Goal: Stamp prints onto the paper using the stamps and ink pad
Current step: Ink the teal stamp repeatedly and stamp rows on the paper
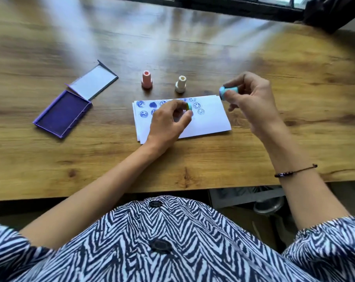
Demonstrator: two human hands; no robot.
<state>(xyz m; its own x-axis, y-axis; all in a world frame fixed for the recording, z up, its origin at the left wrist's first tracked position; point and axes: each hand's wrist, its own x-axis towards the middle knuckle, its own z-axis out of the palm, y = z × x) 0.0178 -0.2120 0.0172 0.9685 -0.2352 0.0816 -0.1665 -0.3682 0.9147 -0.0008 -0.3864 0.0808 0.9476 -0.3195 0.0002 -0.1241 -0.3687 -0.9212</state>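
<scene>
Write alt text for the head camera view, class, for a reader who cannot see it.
A person's right hand lifts a blue stamp while the left hand holds a small cap over paper covered in blue prints. Pink and white stamps stand behind; an open purple ink pad lies left.

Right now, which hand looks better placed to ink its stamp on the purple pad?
Probably the left hand: its stamp is nearer the open ink pad on the left. The right hand is farther away, across the paper.

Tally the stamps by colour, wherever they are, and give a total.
Pink stamp: 1, standing on the table
Cream stamp: 1, standing on the table
Blue stamp: 1, in the right hand
Yellow-green stamp: 1, in the left hand
Total: 4
</scene>
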